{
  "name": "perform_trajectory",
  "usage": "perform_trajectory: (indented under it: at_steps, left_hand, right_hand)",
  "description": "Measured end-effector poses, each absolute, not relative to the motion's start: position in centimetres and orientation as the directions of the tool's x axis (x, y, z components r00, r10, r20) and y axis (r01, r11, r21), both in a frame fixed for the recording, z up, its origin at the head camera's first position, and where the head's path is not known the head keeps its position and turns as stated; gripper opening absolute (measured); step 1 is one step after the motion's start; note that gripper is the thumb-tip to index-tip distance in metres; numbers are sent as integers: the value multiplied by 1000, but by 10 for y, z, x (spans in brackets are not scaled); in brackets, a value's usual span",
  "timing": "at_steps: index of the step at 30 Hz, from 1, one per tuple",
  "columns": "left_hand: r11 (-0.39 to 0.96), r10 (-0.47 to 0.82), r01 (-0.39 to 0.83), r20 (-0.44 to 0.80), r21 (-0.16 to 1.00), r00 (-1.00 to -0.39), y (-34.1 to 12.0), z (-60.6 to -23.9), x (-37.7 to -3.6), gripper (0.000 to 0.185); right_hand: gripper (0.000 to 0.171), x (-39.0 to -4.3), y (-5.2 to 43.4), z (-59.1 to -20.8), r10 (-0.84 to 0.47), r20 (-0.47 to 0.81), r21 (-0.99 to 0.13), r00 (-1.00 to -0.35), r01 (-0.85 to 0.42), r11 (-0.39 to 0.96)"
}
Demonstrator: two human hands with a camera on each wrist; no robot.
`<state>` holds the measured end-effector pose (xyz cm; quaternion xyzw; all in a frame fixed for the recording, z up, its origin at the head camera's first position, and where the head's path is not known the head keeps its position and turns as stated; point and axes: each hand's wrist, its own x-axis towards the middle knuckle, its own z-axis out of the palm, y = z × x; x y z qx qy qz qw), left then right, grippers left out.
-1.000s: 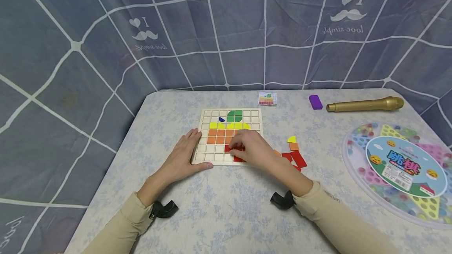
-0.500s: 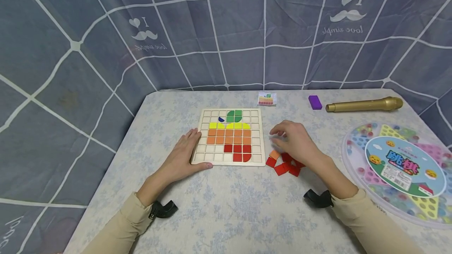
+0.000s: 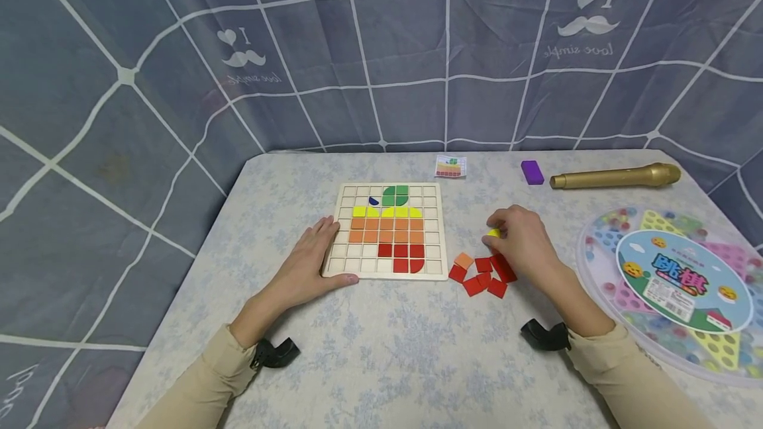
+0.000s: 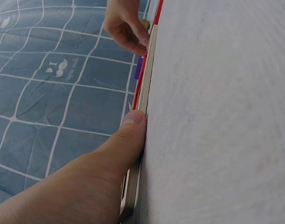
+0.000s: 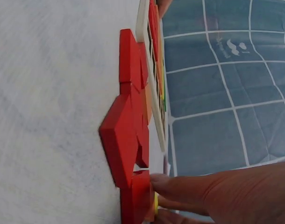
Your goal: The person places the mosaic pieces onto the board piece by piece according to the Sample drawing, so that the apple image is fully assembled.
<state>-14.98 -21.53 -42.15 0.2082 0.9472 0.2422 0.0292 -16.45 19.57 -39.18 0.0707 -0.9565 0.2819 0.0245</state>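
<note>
A light wooden grid board lies on the table. Set in it are green pieces, a small dark blue piece, a yellow row, orange squares and red pieces at lower right. My left hand rests with straight fingers along the board's left edge, its thumb at the front left corner. To the right of the board, my right hand pinches a small yellow piece low over the tabletop. The wrist views show both hands from the side.
Loose red tiles and an orange tile lie between board and right hand. A small pattern card, a purple block and a gold microphone lie behind. A round Chinese checkers set occupies the right side.
My right hand has left the red pieces on the board, moved right past the loose tiles and taken hold of the yellow piece. The left hand has stayed in place.
</note>
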Motion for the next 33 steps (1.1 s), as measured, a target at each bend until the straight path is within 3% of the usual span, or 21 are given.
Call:
perform_trajectory:
  at_steps: [19,26,33]
  left_hand:
    - [798,406,377,43,470,-913,-214,-419,-148,116]
    - [795,405,382,57,471,-912,-215,-421,-148,117]
    - [797,403,386,67,464,-913,-214,-421,-148,117]
  right_hand:
    - [24,-175,208,-402,-82,72,-693,-994,-109,712]
    - [20,-178,210,-405,-127,25,-733,-992,-104,672]
    - [13,-181,205,-401,-178,65,-720,-982,-169,673]
